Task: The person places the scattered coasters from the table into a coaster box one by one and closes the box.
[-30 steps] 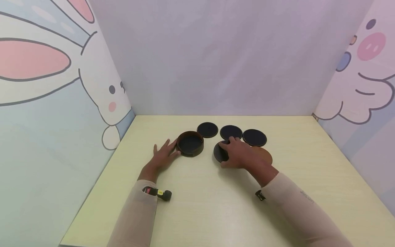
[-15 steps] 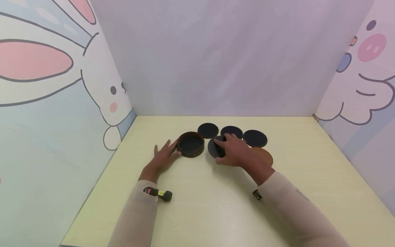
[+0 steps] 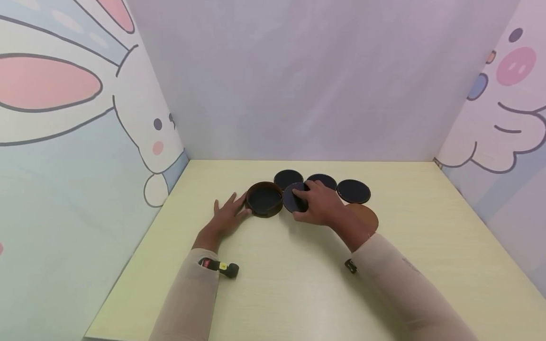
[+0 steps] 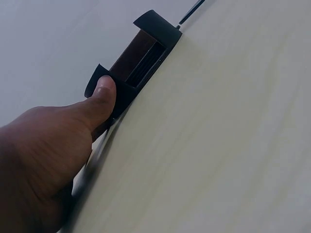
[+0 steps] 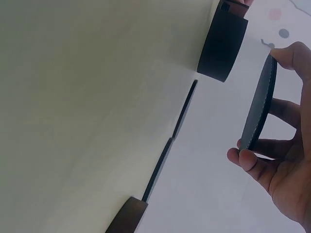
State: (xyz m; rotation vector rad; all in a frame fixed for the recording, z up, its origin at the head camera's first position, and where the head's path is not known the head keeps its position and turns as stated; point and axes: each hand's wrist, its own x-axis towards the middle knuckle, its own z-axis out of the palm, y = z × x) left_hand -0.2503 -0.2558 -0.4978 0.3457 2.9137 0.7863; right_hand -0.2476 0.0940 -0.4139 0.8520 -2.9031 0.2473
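Black and stitch-edged, a thin round disc (image 3: 292,201) is pinched, raised, in the right hand (image 3: 321,203). Between the hands — touched by the left hand (image 3: 226,216), fingers spread — stands a notched, round-walled holder (image 3: 274,210).

Booth: small enclosure around a tabletop (image 3: 273,284); home, shop or lab cannot be told
Surface: pale, faintly wood-grained
Back wall (image 3: 290,80): plain lilac, creased like cloth, behind the tabletop
Left wall (image 3: 64,213): pale blue, cartoon rabbit (image 3: 141,128), left of the tabletop
Right wall (image 3: 524,213): pink-snouted cartoon animal (image 3: 516,66), right of the tabletop
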